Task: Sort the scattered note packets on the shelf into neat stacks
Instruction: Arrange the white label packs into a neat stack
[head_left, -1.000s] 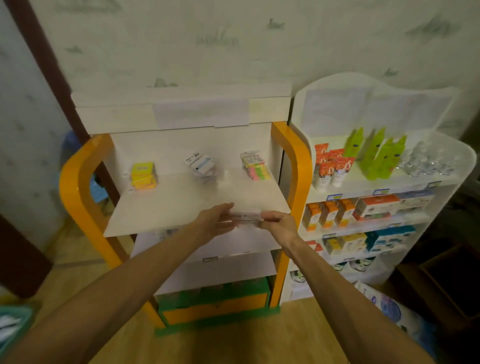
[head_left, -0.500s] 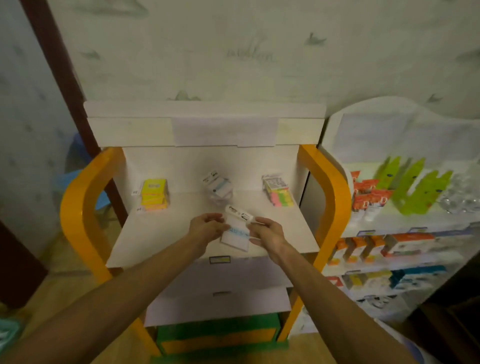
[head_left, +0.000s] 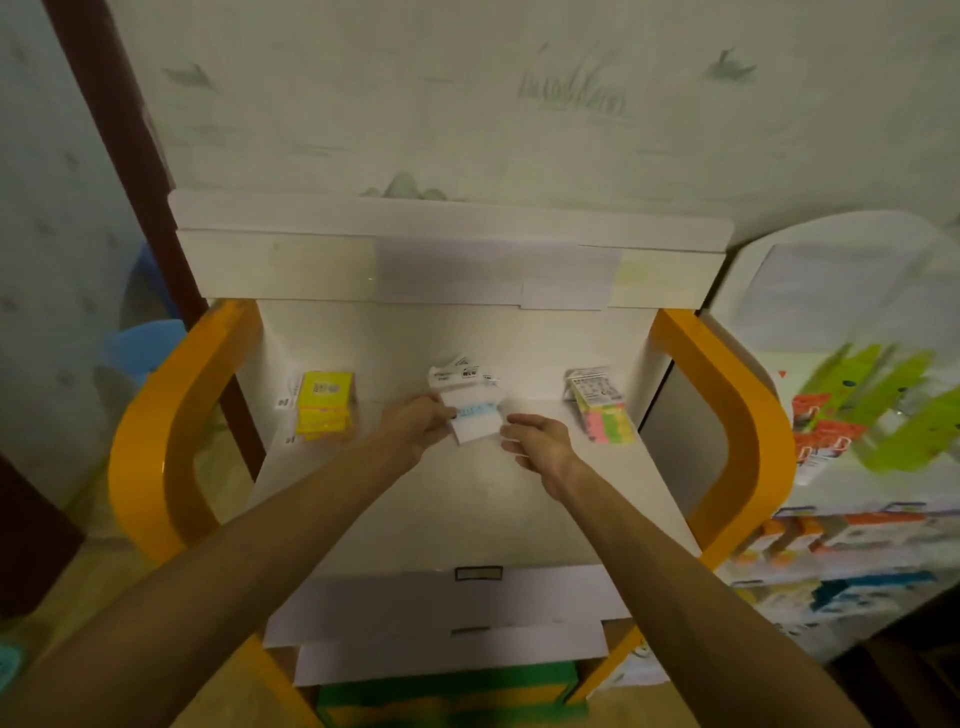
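While left hand (head_left: 423, 423) pinches white packet (head_left: 475, 418), right hand (head_left: 537, 441) hovers beside, loosely curled

head view, downward, near shelf (head_left: 467, 519)

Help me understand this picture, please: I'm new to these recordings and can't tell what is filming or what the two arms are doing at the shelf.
There is no machine here. A person wears a wide-angle camera on the head, looking forward and down, so the two bare arms reaching in are their own.

The left hand pinches a white packet with a blue band by its left edge. The right hand is beside the packet's right edge with fingers loosely curled; whether it touches the packet is unclear.

They work over the white top shelf of a stand with orange side rails. On the shelf lie a yellow packet stack at the left, white packets at the middle back, and a multicoloured packet stack at the right. Another rack with blurred goods stands to the right.
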